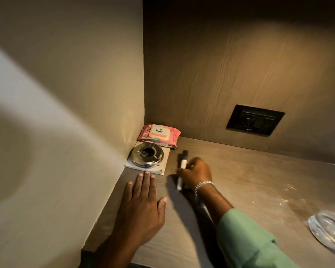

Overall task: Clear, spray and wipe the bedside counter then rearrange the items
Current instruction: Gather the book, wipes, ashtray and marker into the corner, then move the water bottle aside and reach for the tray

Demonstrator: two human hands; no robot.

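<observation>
The wooden bedside counter (240, 176) fills the lower middle. In its far left corner a round metal ashtray (145, 158) rests on a white booklet (163, 167), with a pink pack of wet wipes (159, 134) behind it against the wall. My left hand (143, 206) lies flat on the counter, fingers spread, fingertips just short of the booklet. My right hand (196, 175), with a silver bracelet, is closed around a white pen with a black cap (182, 167) held low over the counter to the right of the booklet.
A clear glass dish (327, 229) sits at the counter's right edge. A black switch and socket plate (254, 122) is set in the wooden back panel. A plain wall bounds the counter on the left.
</observation>
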